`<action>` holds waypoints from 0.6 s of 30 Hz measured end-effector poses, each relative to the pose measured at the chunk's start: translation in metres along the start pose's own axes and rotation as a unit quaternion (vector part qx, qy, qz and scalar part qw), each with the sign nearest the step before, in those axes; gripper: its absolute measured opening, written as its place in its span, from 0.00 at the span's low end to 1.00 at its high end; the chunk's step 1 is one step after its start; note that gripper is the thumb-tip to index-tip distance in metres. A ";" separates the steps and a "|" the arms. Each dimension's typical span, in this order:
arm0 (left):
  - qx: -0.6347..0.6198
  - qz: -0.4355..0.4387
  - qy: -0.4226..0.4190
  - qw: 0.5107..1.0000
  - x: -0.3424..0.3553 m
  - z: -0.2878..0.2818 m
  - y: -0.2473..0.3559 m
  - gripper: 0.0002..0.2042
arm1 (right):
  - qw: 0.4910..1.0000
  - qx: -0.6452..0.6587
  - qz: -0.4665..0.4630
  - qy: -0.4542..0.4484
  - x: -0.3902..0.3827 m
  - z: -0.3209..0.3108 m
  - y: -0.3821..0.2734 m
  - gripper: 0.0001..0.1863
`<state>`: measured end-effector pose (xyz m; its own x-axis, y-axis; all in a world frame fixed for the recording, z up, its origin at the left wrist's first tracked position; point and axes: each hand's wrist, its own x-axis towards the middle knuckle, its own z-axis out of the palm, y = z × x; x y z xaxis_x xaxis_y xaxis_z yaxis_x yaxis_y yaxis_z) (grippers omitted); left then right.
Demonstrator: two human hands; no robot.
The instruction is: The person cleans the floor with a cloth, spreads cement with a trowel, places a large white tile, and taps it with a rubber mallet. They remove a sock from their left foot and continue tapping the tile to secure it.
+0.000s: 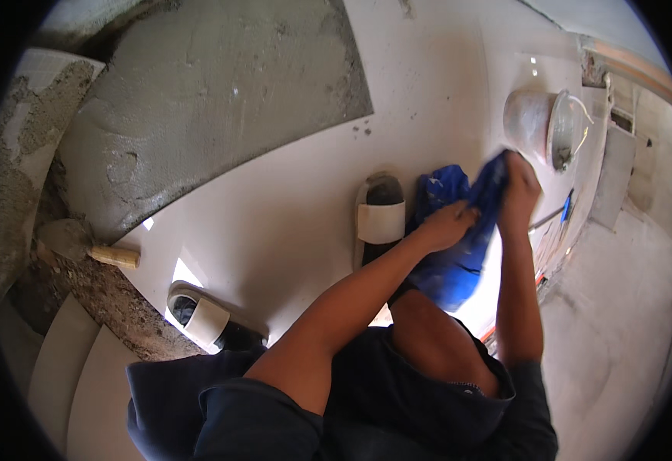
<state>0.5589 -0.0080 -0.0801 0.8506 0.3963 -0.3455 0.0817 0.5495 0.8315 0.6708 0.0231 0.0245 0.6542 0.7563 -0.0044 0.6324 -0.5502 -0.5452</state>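
Observation:
A crumpled blue cloth [453,275] with pale smears hangs in front of my bent knee, right of the middle. My left hand [450,225] has its fingers closed on the cloth's upper middle. Higher up and to the right, my right hand [520,190] grips the raised upper end of the cloth, slightly blurred. Another blue fold stands up beyond my left hand. Just left of the cloth is my foot in a light-strapped slide sandal [380,223]. The fingertips of both hands are partly hidden.
A metal bucket [527,121] with a wire handle lies or leans at the far right, grey mix at its mouth. Wet grey mortar [228,100] covers the upper left, beside pale slabs. A wooden-handled trowel [114,256] rests at the left. My other sandal [207,321] is lower left.

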 end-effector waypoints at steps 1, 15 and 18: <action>0.036 -0.010 0.019 0.999 -0.005 -0.004 -0.011 0.21 | 0.997 -0.011 0.039 -0.068 0.004 0.028 -0.002 0.14; -0.302 -0.088 0.197 0.928 -0.024 -0.066 -0.022 0.23 | 0.873 -0.345 -0.271 -0.214 0.006 0.195 -0.012 0.11; -0.284 -0.076 0.190 0.937 -0.025 -0.068 -0.020 0.24 | 0.875 -0.344 -0.231 -0.248 0.009 0.198 -0.011 0.12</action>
<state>0.5010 0.0212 -0.1178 0.5970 0.4547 -0.6610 -0.1938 0.8812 0.4311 0.5874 0.1057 -0.1354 0.1098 0.9209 -0.3740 0.9939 -0.0987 0.0487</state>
